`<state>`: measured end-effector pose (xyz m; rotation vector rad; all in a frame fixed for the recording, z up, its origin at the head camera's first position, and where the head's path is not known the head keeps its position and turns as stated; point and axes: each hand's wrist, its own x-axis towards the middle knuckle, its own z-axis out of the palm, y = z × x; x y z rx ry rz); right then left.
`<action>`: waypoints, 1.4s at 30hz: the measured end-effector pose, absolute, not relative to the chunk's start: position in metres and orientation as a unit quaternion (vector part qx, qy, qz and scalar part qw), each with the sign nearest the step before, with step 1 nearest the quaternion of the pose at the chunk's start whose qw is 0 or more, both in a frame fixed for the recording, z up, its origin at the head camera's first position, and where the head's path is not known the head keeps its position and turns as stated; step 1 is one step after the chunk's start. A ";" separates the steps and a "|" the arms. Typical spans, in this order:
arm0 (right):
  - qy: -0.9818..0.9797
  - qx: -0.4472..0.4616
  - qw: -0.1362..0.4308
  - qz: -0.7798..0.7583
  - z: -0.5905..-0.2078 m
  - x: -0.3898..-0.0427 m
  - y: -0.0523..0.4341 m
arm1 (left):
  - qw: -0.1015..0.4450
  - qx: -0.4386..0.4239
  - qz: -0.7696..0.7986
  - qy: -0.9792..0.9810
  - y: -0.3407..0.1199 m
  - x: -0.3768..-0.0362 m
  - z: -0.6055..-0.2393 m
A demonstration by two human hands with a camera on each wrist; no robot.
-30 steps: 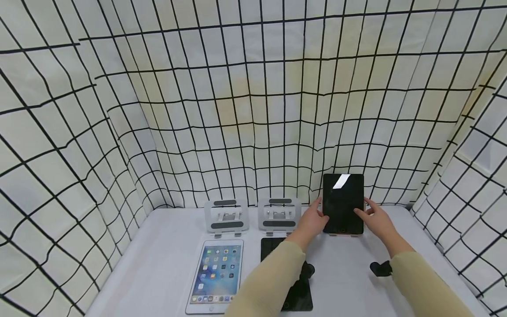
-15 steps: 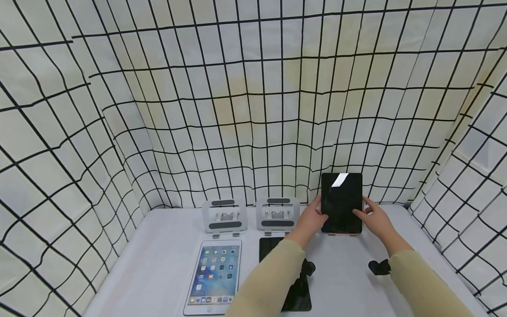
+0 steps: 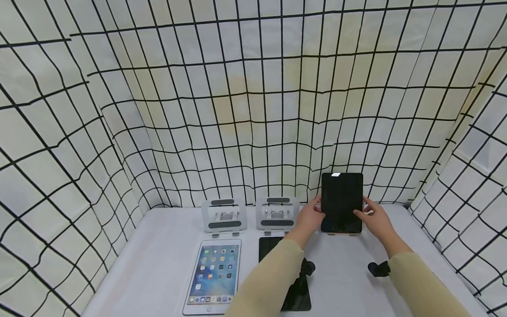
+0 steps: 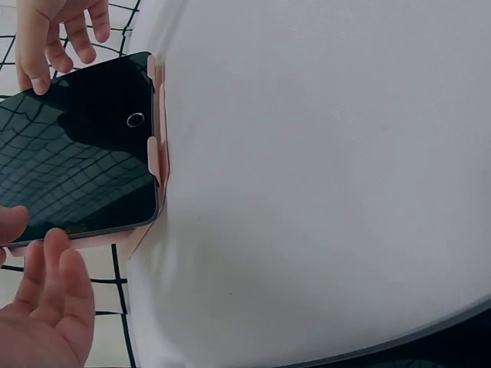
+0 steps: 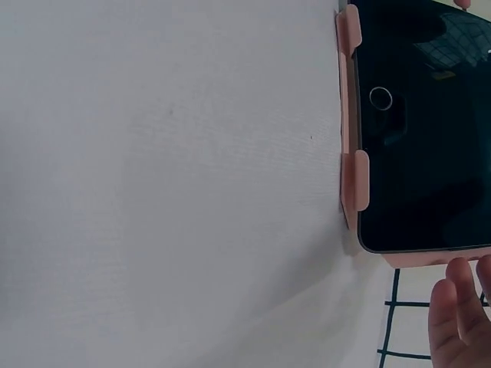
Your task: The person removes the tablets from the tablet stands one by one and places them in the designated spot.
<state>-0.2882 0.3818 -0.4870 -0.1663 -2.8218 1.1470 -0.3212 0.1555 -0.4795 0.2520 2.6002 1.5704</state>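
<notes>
A black tablet [image 3: 341,200] stands nearly upright at the back right, on a pink stand [image 5: 362,182] whose two lips hook over its bottom edge. My left hand [image 3: 310,221] holds the tablet's left side, thumb at the front edge of the screen. On the opposite side my right hand [image 3: 375,220] does the same, its thumb resting on the screen. In the left wrist view the left hand's fingers [image 4: 75,287] touch the tablet's side edge. The upper part of the stand is hidden behind the tablet.
Two pale stands [image 3: 224,215] [image 3: 277,214] with grey pads stand left of the hands. Before them lie a white tablet [image 3: 212,275] with its screen lit and a black tablet [image 3: 299,295], partly under the left sleeve. Grid-patterned cloth walls [image 3: 253,110] enclose the white table [image 3: 146,268].
The bright reflection on the upright tablet's screen has shrunk to its top edge, as if its tilt changed slightly. Both hands keep their places on its sides.
</notes>
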 end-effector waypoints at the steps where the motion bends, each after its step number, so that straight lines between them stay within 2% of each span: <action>1: -0.923 -0.054 0.050 0.378 -0.487 -0.287 0.382 | 0.040 0.086 0.514 0.853 0.155 -0.322 -0.480; 9: -0.914 -0.058 0.074 0.394 -0.492 -0.282 0.384 | -0.013 0.117 0.483 0.868 0.156 -0.324 -0.491; 26: -0.883 -0.064 0.113 0.451 -0.507 -0.283 0.387 | -0.070 0.138 0.441 0.884 0.157 -0.325 -0.499; 42: -0.905 -0.014 0.150 0.399 -0.507 -0.284 0.394 | -0.075 0.174 0.370 0.909 0.156 -0.330 -0.504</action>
